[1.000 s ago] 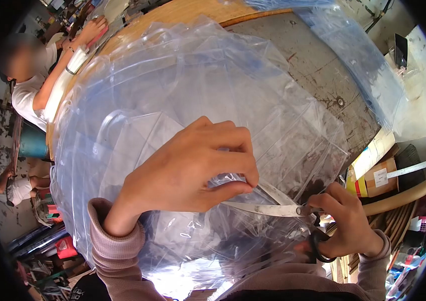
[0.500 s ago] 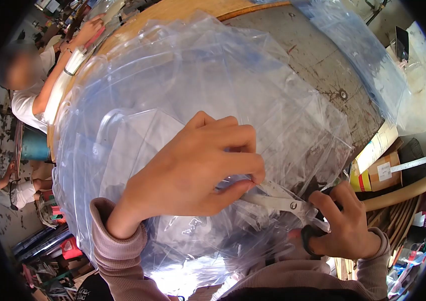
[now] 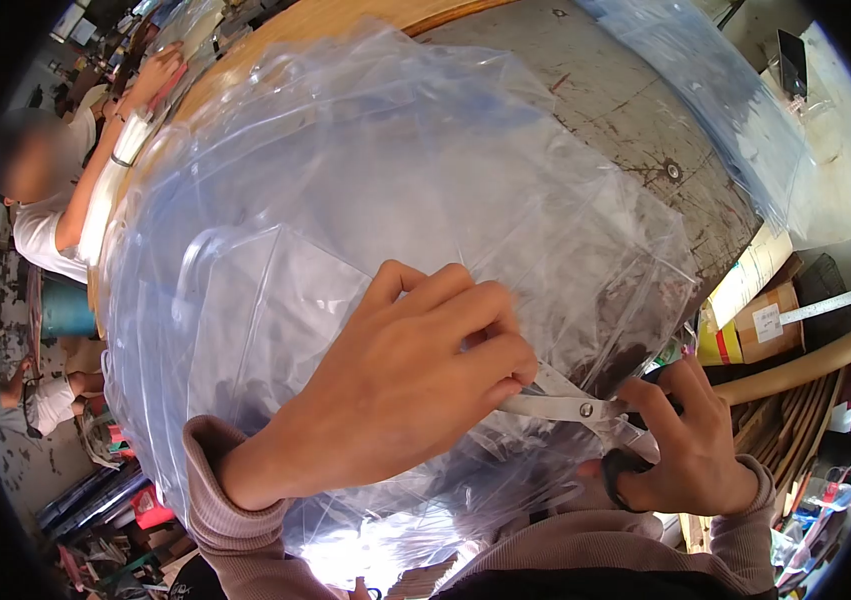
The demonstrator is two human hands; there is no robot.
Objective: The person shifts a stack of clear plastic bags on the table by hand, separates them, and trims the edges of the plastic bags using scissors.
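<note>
plastic sheeting (image 3: 425, 190), clear and crinkled, lies in loose layers across the middle of the frame, over a scuffed grey tabletop (image 3: 625, 110) that shows at upper right. low and right of centre are metal scissors (image 3: 586, 409), their blades parted and pointing left; the right hand (image 3: 685, 440) is closed on the dark handles. at the centre, the left hand (image 3: 410, 380) curls over the blade ends, its fingertips hidden, so i cannot tell whether they pinch the sheeting. a co-worker (image 3: 50, 235) in white sits at upper left.
</note>
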